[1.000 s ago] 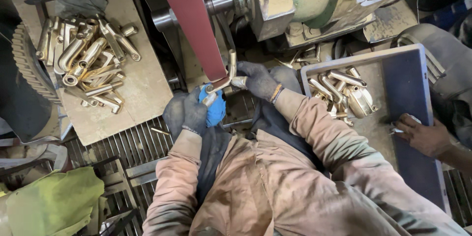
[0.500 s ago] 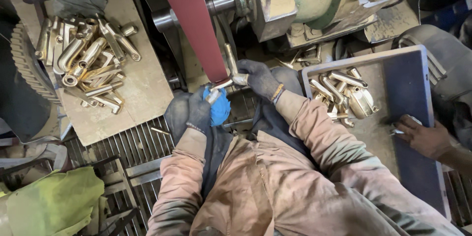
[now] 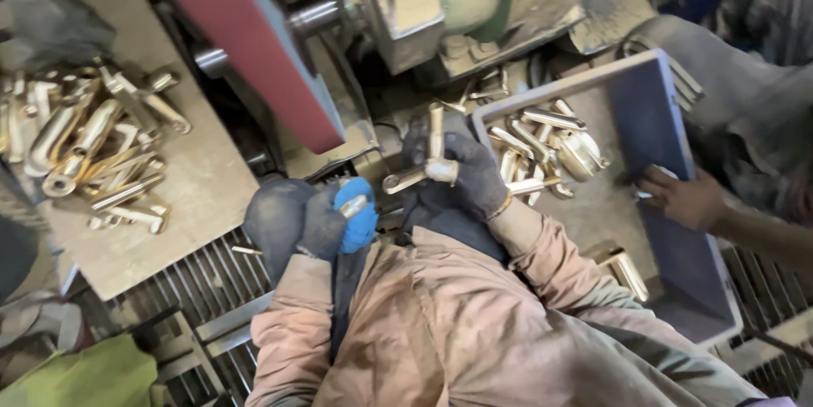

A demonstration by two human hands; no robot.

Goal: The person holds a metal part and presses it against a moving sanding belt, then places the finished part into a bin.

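Here, board, blue tray, floor grating

Your left hand and right hand share one metal fitting. Beyond your fingers runs the sanding belt. Left of them, fittings lie on a board; right, a tray holds more.

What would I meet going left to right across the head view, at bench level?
Pile of brass fittings → red sanding belt → left hand → right hand holding a brass fitting → blue tray → another person's hand.
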